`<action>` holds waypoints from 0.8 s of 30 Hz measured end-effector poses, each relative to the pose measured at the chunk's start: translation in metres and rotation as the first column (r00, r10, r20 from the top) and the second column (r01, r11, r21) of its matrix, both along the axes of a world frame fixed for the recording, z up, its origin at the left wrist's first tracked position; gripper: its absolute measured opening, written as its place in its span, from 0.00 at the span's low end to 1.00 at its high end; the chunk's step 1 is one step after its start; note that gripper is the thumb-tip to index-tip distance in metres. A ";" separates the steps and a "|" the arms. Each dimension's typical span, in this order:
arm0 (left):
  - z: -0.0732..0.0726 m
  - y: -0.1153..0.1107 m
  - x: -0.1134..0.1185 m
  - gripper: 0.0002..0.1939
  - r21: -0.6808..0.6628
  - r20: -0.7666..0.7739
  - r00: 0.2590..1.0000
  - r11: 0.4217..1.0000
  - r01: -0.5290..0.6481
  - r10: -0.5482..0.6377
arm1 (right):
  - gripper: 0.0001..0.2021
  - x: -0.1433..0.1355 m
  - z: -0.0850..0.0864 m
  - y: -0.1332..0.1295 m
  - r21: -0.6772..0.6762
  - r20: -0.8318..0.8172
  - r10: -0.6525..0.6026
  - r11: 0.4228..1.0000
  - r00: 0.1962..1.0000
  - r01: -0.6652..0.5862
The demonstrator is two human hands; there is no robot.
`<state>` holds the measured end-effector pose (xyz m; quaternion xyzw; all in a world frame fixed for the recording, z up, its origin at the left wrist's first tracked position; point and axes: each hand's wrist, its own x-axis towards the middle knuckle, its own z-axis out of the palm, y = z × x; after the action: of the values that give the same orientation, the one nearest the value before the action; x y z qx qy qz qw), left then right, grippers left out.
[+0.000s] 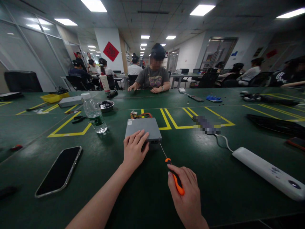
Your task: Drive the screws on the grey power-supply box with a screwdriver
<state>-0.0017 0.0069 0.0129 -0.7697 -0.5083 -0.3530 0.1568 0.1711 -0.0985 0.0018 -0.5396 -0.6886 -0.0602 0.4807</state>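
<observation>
A grey metal computer power supply (140, 124) lies on the green table in front of me, its bundle of coloured cables (143, 115) at the far side. My left hand (135, 148) rests on its top near the front left, fingers stretched out flat and the thumb down by the front face. My right hand (187, 187) is closed around the orange and black handle of a screwdriver (175, 178). The thin shaft points up and left, its tip at the power supply's front right corner; whether it touches a screw is too small to tell.
A phone (59, 171) and a water bottle (94, 114) stand left, with a metal bowl (106, 106) behind. To the right are a white power strip (267, 171) with a cable and a blurred dark object (206, 124). A person (154, 76) sits across the table.
</observation>
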 end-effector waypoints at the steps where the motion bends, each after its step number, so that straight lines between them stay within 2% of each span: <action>1: 0.000 0.000 0.000 0.19 -0.001 -0.001 1.000 1.000 -0.002 0.002 | 0.09 -0.001 0.000 0.000 -0.012 -0.025 -0.021 1.000 0.999 0.021; 5: 0.000 0.000 0.000 0.18 -0.020 -0.013 1.000 1.000 -0.013 0.013 | 0.11 -0.001 -0.002 0.000 -0.045 -0.081 -0.051 0.998 0.995 0.048; 9: -0.001 0.000 -0.001 0.19 -0.019 -0.011 1.000 1.000 -0.012 0.012 | 0.07 0.000 -0.005 0.001 0.098 0.053 -0.013 0.995 0.999 0.008; 12: -0.001 0.000 -0.001 0.18 -0.018 -0.009 1.000 1.000 -0.008 0.008 | 0.07 -0.001 -0.006 0.001 0.059 0.107 -0.014 0.998 0.994 0.008; 15: -0.001 0.000 -0.001 0.19 -0.018 -0.004 1.000 1.000 -0.007 0.007 | 0.06 -0.002 -0.005 -0.001 -0.002 0.080 0.002 1.000 0.997 -0.001; 18: 0.000 -0.001 0.000 0.19 -0.014 -0.001 1.000 1.000 -0.007 0.007 | 0.11 -0.003 -0.004 -0.003 -0.054 -0.017 -0.004 0.999 1.000 0.003; 20: 0.000 -0.001 0.000 0.19 -0.014 -0.006 1.000 1.000 -0.008 0.008 | 0.11 -0.004 -0.004 -0.003 -0.072 -0.084 -0.028 0.997 0.996 0.022; 24: 0.000 -0.001 0.000 0.18 -0.027 -0.014 1.000 1.000 -0.011 0.011 | 0.07 -0.005 -0.005 0.000 0.025 -0.056 -0.006 1.000 0.998 0.008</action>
<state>-0.0021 0.0058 0.0132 -0.7713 -0.5164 -0.3398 0.1517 0.1664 -0.0988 -0.0036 -0.5375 -0.6721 -0.0553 0.5063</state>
